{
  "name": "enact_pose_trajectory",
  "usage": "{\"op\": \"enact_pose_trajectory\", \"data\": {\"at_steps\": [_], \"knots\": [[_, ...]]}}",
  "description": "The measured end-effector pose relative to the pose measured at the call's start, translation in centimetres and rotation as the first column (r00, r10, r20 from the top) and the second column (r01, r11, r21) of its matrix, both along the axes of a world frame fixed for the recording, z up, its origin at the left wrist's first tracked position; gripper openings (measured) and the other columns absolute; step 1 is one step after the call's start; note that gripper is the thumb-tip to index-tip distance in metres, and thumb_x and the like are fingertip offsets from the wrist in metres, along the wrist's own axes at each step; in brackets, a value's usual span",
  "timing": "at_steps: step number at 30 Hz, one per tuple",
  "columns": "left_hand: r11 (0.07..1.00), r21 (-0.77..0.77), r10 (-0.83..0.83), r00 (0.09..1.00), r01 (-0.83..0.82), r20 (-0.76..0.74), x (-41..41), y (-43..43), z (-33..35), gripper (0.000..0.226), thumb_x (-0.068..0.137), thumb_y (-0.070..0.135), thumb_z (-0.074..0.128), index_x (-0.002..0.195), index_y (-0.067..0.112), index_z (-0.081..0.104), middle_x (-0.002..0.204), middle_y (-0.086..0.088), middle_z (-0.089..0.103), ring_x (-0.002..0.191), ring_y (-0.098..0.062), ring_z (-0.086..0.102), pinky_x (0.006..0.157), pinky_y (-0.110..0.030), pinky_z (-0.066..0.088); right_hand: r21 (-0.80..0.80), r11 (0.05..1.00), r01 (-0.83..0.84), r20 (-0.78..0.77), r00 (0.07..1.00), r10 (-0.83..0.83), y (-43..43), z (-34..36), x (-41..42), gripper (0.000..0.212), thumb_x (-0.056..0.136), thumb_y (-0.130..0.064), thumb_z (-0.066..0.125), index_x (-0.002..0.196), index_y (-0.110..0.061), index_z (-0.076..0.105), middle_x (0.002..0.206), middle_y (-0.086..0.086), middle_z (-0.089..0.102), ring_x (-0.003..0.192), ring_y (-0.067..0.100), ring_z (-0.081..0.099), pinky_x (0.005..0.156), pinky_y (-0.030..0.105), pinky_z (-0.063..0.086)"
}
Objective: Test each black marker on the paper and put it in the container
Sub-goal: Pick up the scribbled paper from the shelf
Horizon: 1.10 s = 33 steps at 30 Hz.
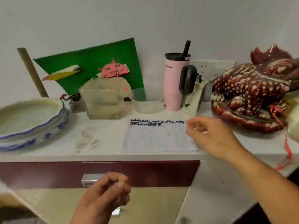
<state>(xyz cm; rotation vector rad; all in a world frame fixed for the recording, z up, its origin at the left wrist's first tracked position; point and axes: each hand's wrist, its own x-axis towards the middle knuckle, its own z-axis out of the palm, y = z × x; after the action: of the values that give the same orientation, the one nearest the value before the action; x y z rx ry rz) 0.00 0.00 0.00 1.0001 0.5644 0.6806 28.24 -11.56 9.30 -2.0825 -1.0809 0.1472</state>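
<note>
Right hand hovers at the paper's right edge, fingers loosely curled, holding nothing. Left hand is closed in a fist below the counter. Clear container beside the pink tumbler holds dark markers. Round plastic tub appears empty.

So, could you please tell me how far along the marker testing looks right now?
Done: the paper carries two rows of black scribbles along its top edge. In hand: nothing I can see; the right hand hovers half-curled beside the paper, the left hand curls low by the drawer. Left: unclear, since no loose markers show.
</note>
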Motion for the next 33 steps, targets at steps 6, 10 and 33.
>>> {"op": "enact_pose_trajectory", "data": {"at_steps": [6,10,33], "knots": [[0.996,0.064,0.059,0.998,-0.057,-0.022,0.1,-0.9,-0.8,0.011,0.076,0.016,0.067,0.085,0.013,0.074,0.079,-0.018,0.065,0.064,-0.022,0.06,0.066,-0.032,0.049,-0.498,0.863,-0.087,0.18,0.963,0.201,7.5,0.6,4.3,0.084,0.081,-0.058,0.078,0.149,-0.016,0.05,0.148,0.004,0.057,0.132,0.024,0.056,0.106,0.03,0.043],[0.997,0.056,0.064,0.996,-0.06,-0.059,-0.1,-1.8,-1.0,0.014,0.074,0.019,0.075,0.086,0.013,0.073,0.081,-0.016,0.065,0.067,-0.022,0.06,0.07,-0.036,0.046,-0.518,0.849,-0.104,0.128,0.972,0.197,8.7,0.5,6.2,0.098,0.071,-0.056,0.087,0.149,-0.011,0.05,0.144,0.004,0.06,0.127,0.022,0.058,0.101,0.025,0.041],[0.999,0.004,0.041,0.972,-0.041,-0.23,3.0,-5.5,-3.6,0.021,0.075,0.027,0.076,0.092,0.014,0.073,0.083,-0.012,0.067,0.067,-0.02,0.062,0.073,-0.037,0.047,0.073,0.997,-0.004,-0.15,0.989,0.015,-18.4,-5.0,2.2,0.03,0.08,-0.033,0.086,0.105,-0.042,0.072,0.088,-0.018,0.078,0.071,0.003,0.075,0.051,0.033,0.06]]}}
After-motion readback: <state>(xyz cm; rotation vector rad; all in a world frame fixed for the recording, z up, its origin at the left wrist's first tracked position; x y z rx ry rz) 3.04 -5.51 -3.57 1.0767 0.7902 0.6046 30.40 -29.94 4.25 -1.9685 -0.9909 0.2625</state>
